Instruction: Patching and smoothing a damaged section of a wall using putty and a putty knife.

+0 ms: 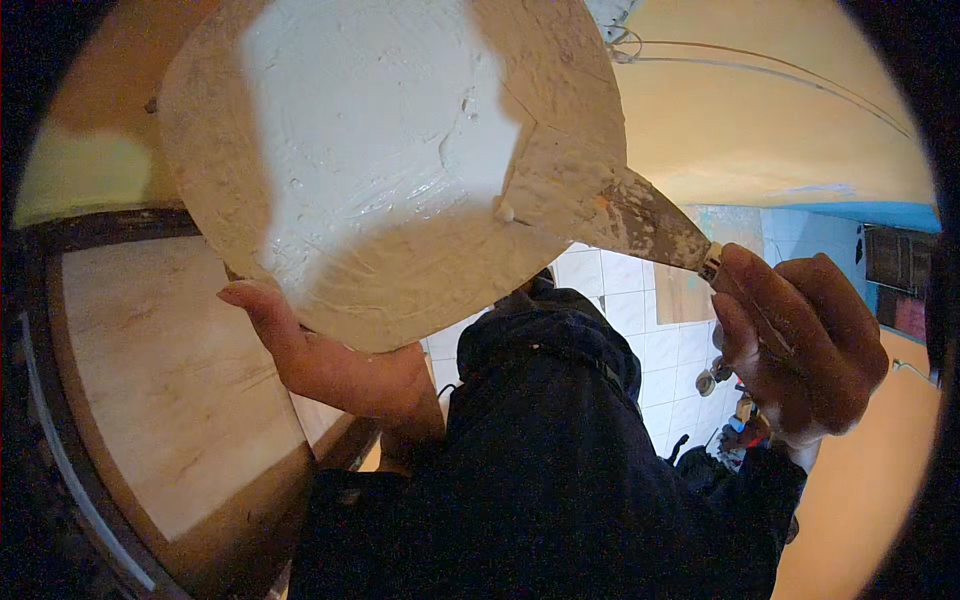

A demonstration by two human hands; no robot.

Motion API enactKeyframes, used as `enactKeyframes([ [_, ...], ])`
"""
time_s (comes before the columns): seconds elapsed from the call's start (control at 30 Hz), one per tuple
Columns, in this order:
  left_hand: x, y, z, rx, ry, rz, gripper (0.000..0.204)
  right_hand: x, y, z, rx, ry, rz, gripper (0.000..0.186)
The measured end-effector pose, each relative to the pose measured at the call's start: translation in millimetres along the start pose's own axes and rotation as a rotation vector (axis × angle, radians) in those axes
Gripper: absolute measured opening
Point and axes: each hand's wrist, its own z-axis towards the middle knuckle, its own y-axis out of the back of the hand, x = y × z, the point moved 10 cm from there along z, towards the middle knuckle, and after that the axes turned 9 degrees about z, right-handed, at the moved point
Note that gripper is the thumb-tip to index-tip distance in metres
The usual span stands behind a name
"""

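Note:
A broad rounded board or lid [400,290], coated with smooth wet paste, fills the upper middle. Part of the coating is brightly lit and looks white; the rest lies in tan shade. I cannot tell what is beneath the paste. My left hand [330,365] holds it at the lower left edge, thumb along the side and the other fingers mostly hidden. In my right hand [805,340] is a putty knife [650,215], gripped by its handle. Its stained blade points up and left, with the tip against the paste at the board's right side.
A dark-framed pale panel [170,370] stands at the left. White floor tiles [665,370] show below, with several small objects [740,430] scattered on them. Two thin cables [740,65] run along the yellow wall [800,130]. My dark clothing covers the lower middle.

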Motion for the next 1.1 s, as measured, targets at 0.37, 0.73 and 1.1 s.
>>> enactKeyframes([
  [0.37,-3.8,18.9,-0.7,-0.053,0.228,-0.234,0.057,24.0,16.2,12.1,-0.016,0.057,0.026,0.038],
  [0.73,16.4,-9.0,-12.2,-0.087,0.073,0.004,0.059,-37.9,35.7,41.3,-0.282,0.125,0.118,0.033],
  [1.1,51.4,10.7,21.9,-0.085,0.168,-0.096,0.061,7.2,-41.8,69.7,-0.014,0.2,0.019,0.029],
])
